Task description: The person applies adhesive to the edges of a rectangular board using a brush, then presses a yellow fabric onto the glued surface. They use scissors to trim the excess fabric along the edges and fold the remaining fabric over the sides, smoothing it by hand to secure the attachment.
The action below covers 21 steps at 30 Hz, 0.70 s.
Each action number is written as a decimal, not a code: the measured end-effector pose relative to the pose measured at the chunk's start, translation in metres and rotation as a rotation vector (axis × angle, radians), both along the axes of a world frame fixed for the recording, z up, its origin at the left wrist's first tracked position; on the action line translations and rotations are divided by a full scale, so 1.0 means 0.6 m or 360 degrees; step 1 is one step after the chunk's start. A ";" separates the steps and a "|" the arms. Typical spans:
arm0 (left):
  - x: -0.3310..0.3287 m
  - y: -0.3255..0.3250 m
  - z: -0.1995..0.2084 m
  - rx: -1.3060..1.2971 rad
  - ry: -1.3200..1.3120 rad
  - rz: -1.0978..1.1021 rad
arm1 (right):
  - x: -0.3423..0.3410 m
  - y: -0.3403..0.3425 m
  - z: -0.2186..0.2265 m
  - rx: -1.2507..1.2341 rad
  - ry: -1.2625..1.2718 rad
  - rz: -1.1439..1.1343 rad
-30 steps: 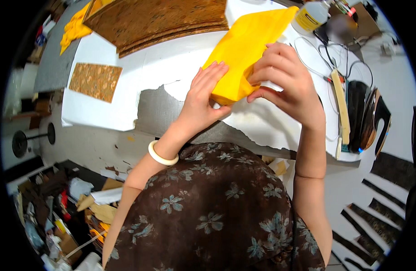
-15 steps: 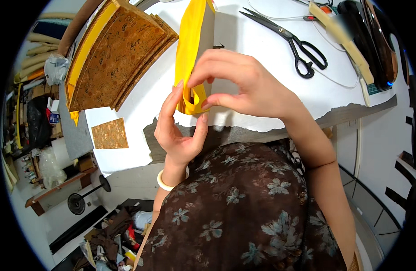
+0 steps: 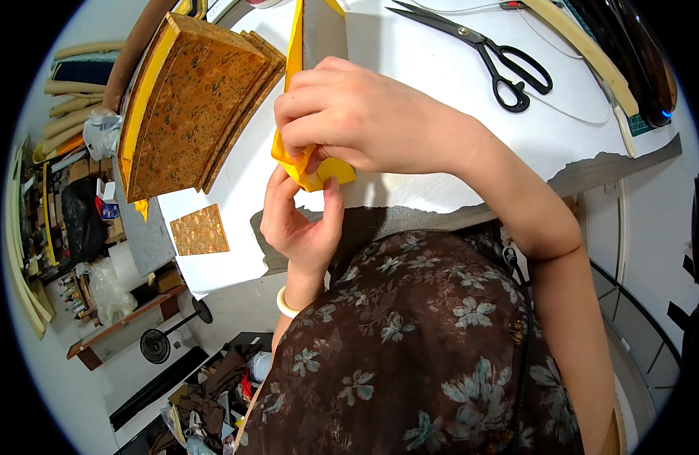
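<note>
A yellow fabric piece [image 3: 339, 174] covers the near end of an upright panel with a grey face [image 3: 325, 34]. My right hand [image 3: 357, 114] reaches over it from the right, fingers curled and pinching the fabric near the panel's end. From below, my left hand [image 3: 302, 224] holds the fabric's lower end, thumb on one side and fingers on the other. A rounded yellow flap sticks out to the right, between the two hands. The fingertips of my right hand are partly hidden behind its knuckles and the fabric folds.
Curved brown patterned panels [image 3: 194, 110] with a yellow edge lie stacked at the left. Near them is a small patterned scrap [image 3: 200, 230]. Black-handled scissors [image 3: 490, 57] rest on the white paper at upper right, beside a cable and a cream strip [image 3: 588, 53].
My right hand has moved left and closed over the fabric, its pinch tighter. The open loop at the panel's end is now folded, and a flap spreads rightward. The view has shifted slightly.
</note>
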<state>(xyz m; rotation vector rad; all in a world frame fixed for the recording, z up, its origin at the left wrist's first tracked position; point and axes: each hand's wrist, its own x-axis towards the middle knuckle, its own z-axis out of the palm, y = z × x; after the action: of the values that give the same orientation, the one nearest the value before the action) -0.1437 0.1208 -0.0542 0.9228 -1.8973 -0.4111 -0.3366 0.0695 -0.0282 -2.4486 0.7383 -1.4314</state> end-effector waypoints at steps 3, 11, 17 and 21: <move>-0.002 0.002 0.001 0.0011 -0.0004 0.0016 | -0.003 -0.003 0.008 0.0015 0.0063 0.0028; 0.002 0.000 -0.005 0.0005 0.0001 0.0110 | -0.003 -0.015 0.007 0.0120 -0.0109 0.0242; -0.021 0.011 -0.011 0.0033 0.0173 0.0155 | -0.025 -0.020 0.021 0.0170 -0.0349 -0.0015; -0.024 0.005 -0.014 -0.0063 0.0168 0.0225 | -0.048 0.015 0.015 0.0389 -0.0298 -0.0035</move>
<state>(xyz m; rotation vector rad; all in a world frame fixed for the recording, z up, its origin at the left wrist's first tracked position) -0.1582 0.1237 -0.0627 0.9830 -1.7270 -0.3298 -0.3653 0.0787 -0.0192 -2.0991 0.8451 -1.4582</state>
